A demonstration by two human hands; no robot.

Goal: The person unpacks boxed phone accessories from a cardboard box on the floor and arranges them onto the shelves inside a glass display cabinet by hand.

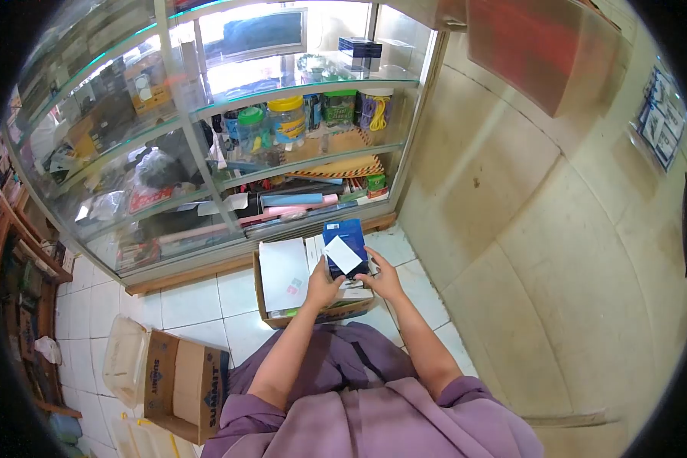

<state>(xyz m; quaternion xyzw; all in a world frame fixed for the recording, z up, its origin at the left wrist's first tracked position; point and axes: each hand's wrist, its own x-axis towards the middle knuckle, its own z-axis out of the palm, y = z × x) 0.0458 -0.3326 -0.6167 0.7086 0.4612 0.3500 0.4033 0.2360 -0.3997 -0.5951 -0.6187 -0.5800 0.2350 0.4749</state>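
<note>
A dark blue box (346,231) with a white card or label (343,255) on its top is held between my two hands. My left hand (324,285) grips its left side, and my right hand (382,276) grips its right side, both with fingers bent around the edges. Beneath the blue box is an open cardboard box (264,301) on the floor, filled with white items. A large white flat box (284,276) lies in its left part. My hands hide some of the contents on the right.
A glass display cabinet (240,239) with jars and rolls stands ahead. On the right is a tiled wall (504,252). An open cardboard carton (186,385) and a clear plastic container (124,359) are on the tiled floor at lower left, near a wooden shelf (30,244).
</note>
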